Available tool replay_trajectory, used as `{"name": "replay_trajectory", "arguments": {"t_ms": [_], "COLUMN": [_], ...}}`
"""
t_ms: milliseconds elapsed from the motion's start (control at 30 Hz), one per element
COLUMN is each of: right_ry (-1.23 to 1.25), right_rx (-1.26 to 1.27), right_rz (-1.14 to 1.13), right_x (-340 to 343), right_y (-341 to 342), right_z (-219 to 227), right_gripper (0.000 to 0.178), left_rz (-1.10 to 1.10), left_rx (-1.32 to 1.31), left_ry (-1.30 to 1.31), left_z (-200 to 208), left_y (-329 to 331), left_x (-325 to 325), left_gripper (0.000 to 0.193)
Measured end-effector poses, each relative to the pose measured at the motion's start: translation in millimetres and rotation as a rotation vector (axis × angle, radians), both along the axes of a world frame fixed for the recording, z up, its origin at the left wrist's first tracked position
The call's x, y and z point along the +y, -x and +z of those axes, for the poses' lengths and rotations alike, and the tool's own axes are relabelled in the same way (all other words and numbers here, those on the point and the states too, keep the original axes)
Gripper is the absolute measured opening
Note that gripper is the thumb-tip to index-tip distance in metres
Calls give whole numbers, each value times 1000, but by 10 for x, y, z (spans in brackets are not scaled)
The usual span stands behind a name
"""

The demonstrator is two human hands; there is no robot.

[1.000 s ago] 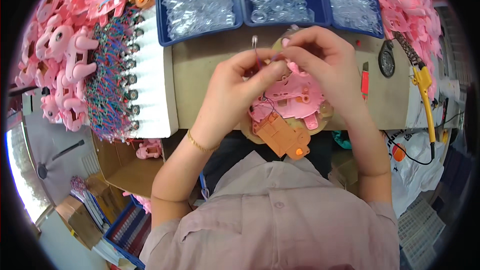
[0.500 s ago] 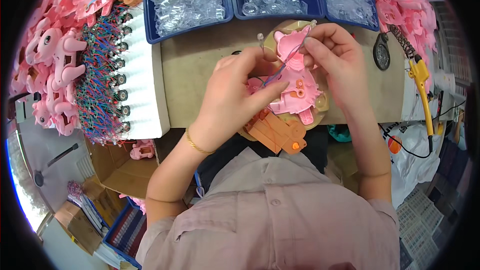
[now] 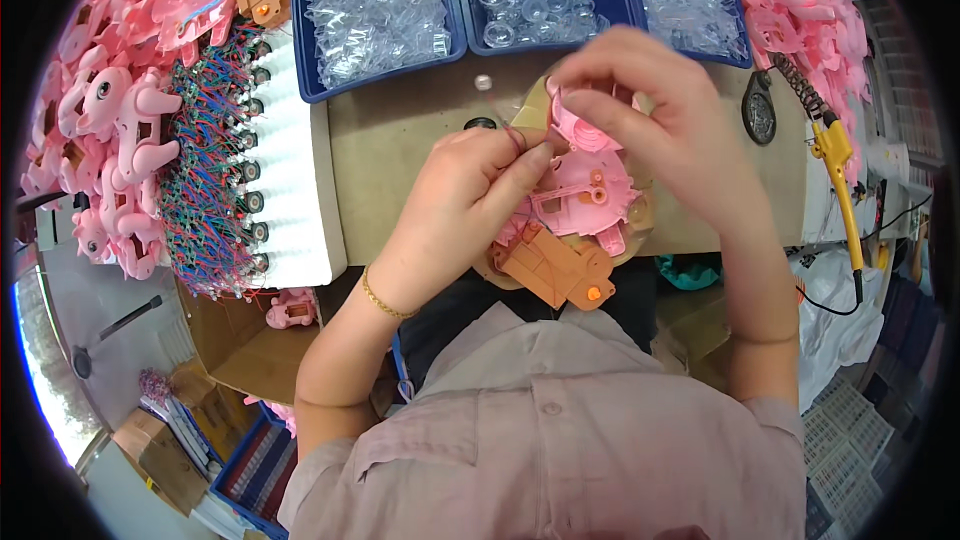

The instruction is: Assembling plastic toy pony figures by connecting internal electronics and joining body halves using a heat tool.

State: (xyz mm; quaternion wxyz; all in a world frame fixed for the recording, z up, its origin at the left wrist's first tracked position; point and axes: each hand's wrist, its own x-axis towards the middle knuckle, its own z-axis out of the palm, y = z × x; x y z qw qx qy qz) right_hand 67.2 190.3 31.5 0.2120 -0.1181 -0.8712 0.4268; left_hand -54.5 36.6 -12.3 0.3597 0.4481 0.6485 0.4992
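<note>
My left hand [image 3: 465, 185] is closed in a pinch on thin coloured wires [image 3: 518, 136] over the left side of a pink toy body shell [image 3: 595, 190]. A small clear bulb [image 3: 484, 83] on a wire stands up beyond its fingers. Raised over the shell's far part, my right hand [image 3: 655, 105] has its thumb and fingers curved and smeared by motion; whether something thin is between them cannot be made out. An orange plastic gearbox [image 3: 555, 265] sits at the shell's near side. Under the shell lies a yellowish holder [image 3: 533, 112], partly hidden by my hands.
Blue bins [image 3: 380, 70] of clear plastic parts line the far side. At left are a white foam tray [image 3: 300, 170], bundled wires with round black parts [image 3: 210, 160] and pink toy bodies [image 3: 145, 120]. A yellow soldering iron [image 3: 840, 170] and black oval tag [image 3: 760, 110] are at right.
My right hand has moved left and nearer my left hand; the wire it pinched no longer shows in its fingers. My left hand has closed tighter, and the bulb beside it has shifted left.
</note>
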Motion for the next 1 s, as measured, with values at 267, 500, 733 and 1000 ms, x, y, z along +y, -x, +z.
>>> {"name": "replay_trajectory", "arguments": {"t_ms": [267,500,733,1000], "right_ry": [89,901,539,-356], "right_rx": [-140,-12,-197,-233], "right_rz": [-130,-97,-199,-4], "right_x": [-323,-404,-505,-509], "right_y": [-683,-735,-665,-309], "right_z": [-241,-143,-117,-440], "right_gripper": [12,15,10,13], "left_rz": [131,-124,-11,248], "left_rx": [-408,583,184,654], "left_ry": [51,-90,-49,-203], "left_z": [-26,-14,-46,-214], "left_y": [40,40,39,-135], "left_x": [-161,-19,-51,-33], "left_gripper": [34,25,19,11]}}
